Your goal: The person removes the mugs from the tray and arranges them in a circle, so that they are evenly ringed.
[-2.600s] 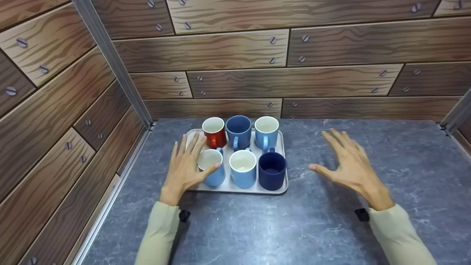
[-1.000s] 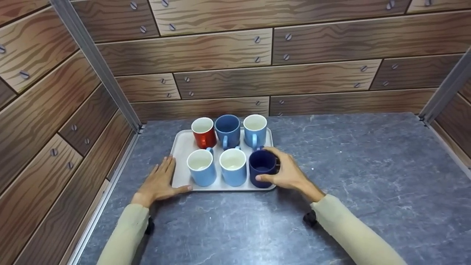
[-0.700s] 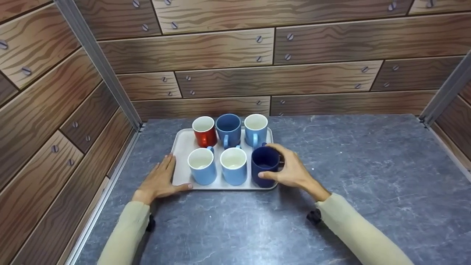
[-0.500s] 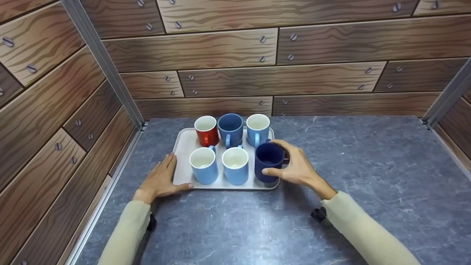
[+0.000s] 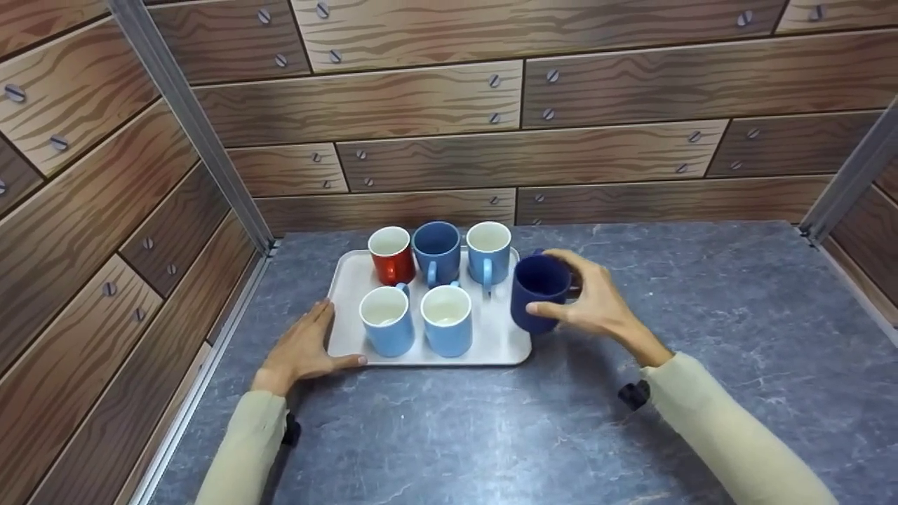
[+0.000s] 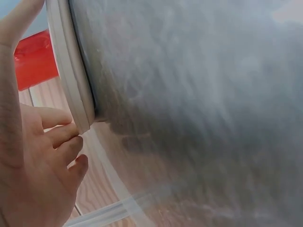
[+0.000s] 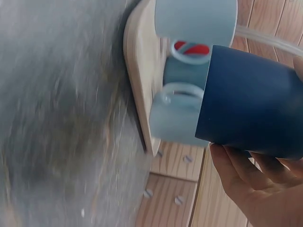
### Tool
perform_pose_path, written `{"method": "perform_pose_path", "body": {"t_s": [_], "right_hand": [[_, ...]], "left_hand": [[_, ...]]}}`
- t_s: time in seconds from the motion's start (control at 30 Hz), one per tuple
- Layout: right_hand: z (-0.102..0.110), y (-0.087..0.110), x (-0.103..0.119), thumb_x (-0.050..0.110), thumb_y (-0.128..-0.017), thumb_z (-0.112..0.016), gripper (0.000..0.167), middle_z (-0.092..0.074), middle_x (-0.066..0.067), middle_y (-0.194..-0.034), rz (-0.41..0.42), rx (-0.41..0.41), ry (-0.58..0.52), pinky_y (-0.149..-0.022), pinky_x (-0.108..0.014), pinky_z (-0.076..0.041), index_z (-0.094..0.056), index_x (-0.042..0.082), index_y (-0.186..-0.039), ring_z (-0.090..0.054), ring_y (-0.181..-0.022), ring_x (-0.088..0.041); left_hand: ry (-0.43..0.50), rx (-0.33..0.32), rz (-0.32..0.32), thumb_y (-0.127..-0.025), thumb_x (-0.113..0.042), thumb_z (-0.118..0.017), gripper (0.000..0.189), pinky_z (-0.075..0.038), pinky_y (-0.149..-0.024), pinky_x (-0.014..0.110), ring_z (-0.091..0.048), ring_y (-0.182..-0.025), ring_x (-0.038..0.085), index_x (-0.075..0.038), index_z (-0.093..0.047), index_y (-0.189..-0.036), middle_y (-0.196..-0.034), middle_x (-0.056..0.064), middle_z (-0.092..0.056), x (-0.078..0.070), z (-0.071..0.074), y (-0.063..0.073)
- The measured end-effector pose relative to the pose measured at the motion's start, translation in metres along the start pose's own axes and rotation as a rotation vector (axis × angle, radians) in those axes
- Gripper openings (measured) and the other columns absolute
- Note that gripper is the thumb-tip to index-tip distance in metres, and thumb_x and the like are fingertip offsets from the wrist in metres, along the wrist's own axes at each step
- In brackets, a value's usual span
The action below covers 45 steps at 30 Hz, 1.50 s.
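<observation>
My right hand (image 5: 595, 298) grips a dark navy mug (image 5: 537, 298) between thumb and fingers, upright and raised at the right edge of the white tray (image 5: 498, 344). In the right wrist view the navy mug (image 7: 251, 101) hangs clear of the tray's surface. My left hand (image 5: 298, 351) rests against the tray's left edge and front left corner, fingers straight; the left wrist view has the left hand (image 6: 42, 156) at the rim. Still on the tray are a red mug (image 5: 393, 263), a medium blue mug (image 5: 438, 256) and several light blue mugs (image 5: 449, 330).
A grey marbled tabletop (image 5: 666, 301) extends to the right and in front of the tray. Wood-patterned panels (image 5: 421, 165) wall in the back and sides, joined by a metal corner post (image 5: 189, 119) at the left.
Both hands came down to the tray, the left to its edge, the right round the navy mug. The right hand has since lifted that mug from the front right corner, rightward and back.
</observation>
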State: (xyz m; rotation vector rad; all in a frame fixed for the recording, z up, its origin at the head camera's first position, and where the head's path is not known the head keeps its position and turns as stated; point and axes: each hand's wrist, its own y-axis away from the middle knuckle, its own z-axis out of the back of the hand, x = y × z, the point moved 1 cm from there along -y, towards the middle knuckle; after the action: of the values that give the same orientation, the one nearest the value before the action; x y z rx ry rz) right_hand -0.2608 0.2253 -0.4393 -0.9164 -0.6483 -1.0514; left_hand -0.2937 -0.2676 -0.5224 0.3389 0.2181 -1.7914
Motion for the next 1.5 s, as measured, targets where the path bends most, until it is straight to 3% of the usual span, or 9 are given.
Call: {"method": "perform_pose_path", "body": {"t_s": [0.23, 0.47, 0.57, 0.7, 0.77, 0.83, 1.03, 1.23, 1.5], "right_hand": [[0.03, -0.004, -0.007, 0.024, -0.075, -0.099, 0.083, -0.072, -0.019, -0.129, -0.049, -0.037, 0.061, -0.089, -0.031, -0.061, -0.06, 0.006, -0.146, -0.073, -0.111, -0.036], [0.058, -0.007, -0.025, 0.028, -0.077, -0.098, 0.086, -0.069, -0.025, -0.136, -0.081, -0.11, 0.143, -0.1, -0.047, -0.057, -0.057, 0.003, -0.149, -0.071, -0.117, -0.042], [0.07, -0.007, -0.033, 0.03, -0.077, -0.098, 0.086, -0.068, -0.025, -0.137, -0.1, -0.135, 0.163, -0.098, -0.037, -0.056, -0.058, 0.003, -0.148, -0.07, -0.119, -0.043], [0.084, -0.006, -0.045, 0.032, -0.078, -0.098, 0.086, -0.066, -0.025, -0.139, -0.122, -0.158, 0.176, -0.088, -0.014, -0.049, -0.058, 0.003, -0.148, -0.069, -0.12, -0.042], [0.091, -0.005, -0.052, 0.033, -0.079, -0.097, 0.086, -0.066, -0.026, -0.139, -0.135, -0.172, 0.183, -0.086, -0.011, -0.047, -0.057, 0.002, -0.149, -0.068, -0.12, -0.043], [0.096, -0.004, -0.058, 0.035, -0.08, -0.097, 0.088, -0.065, -0.027, -0.141, -0.15, -0.19, 0.203, -0.088, -0.015, -0.048, -0.056, 0.002, -0.15, -0.067, -0.121, -0.044], [0.113, 0.001, -0.079, 0.04, -0.082, -0.094, 0.092, -0.061, -0.03, -0.145, -0.206, -0.211, 0.251, -0.101, -0.046, -0.053, -0.051, 0.004, -0.155, -0.064, -0.126, -0.048], [0.123, 0.006, -0.097, 0.042, -0.082, -0.093, 0.094, -0.06, -0.03, -0.146, -0.244, -0.24, 0.272, -0.099, -0.042, -0.049, -0.05, 0.002, -0.156, -0.062, -0.129, -0.049], [0.133, 0.015, -0.115, 0.044, -0.084, -0.091, 0.097, -0.054, -0.035, -0.151, -0.271, -0.24, 0.272, -0.109, -0.068, -0.047, -0.046, -0.002, -0.157, -0.056, -0.133, -0.054]], "left_hand": [[-0.01, -0.019, -0.007, -0.069, -0.088, -0.077, 0.14, -0.029, -0.13, 0.063, -0.03, -0.159, 0.049, 0.001, -0.032, -0.166, -0.173, 0.025, -0.029, -0.001, 0.001, 0.001], [-0.019, -0.023, -0.006, -0.068, -0.089, -0.076, 0.14, -0.028, -0.13, 0.063, -0.031, -0.159, 0.049, 0.0, -0.032, -0.166, -0.173, 0.025, -0.03, -0.002, 0.001, 0.0], [-0.021, -0.028, -0.007, -0.068, -0.089, -0.076, 0.14, -0.028, -0.13, 0.063, -0.031, -0.159, 0.049, 0.0, -0.032, -0.166, -0.173, 0.025, -0.03, -0.002, 0.001, 0.0], [-0.017, -0.022, 0.003, -0.068, -0.089, -0.076, 0.14, -0.028, -0.13, 0.063, -0.03, -0.159, 0.048, 0.0, -0.032, -0.166, -0.173, 0.025, -0.03, -0.002, 0.001, 0.0], [-0.014, -0.013, 0.007, -0.067, -0.09, -0.075, 0.141, -0.027, -0.13, 0.064, -0.03, -0.159, 0.049, 0.0, -0.031, -0.167, -0.173, 0.026, -0.029, -0.003, 0.002, 0.0], [-0.015, -0.001, 0.016, -0.067, -0.091, -0.075, 0.142, -0.026, -0.13, 0.064, -0.028, -0.159, 0.049, -0.001, -0.029, -0.168, -0.174, 0.025, -0.027, -0.003, 0.002, 0.001], [-0.014, 0.005, 0.031, -0.067, -0.09, -0.076, 0.142, -0.024, -0.131, 0.065, -0.026, -0.161, 0.048, -0.002, -0.028, -0.168, -0.175, 0.024, -0.026, -0.004, 0.002, 0.0], [-0.013, -0.003, 0.024, -0.068, -0.089, -0.077, 0.141, -0.026, -0.131, 0.064, -0.028, -0.16, 0.047, 0.0, -0.029, -0.167, -0.174, 0.024, -0.027, -0.003, 0.002, 0.002], [-0.004, -0.013, 0.018, -0.067, -0.089, -0.078, 0.143, -0.028, -0.129, 0.065, -0.029, -0.159, 0.049, 0.0, -0.028, -0.168, -0.174, 0.025, -0.027, -0.001, 0.001, 0.002]]}}
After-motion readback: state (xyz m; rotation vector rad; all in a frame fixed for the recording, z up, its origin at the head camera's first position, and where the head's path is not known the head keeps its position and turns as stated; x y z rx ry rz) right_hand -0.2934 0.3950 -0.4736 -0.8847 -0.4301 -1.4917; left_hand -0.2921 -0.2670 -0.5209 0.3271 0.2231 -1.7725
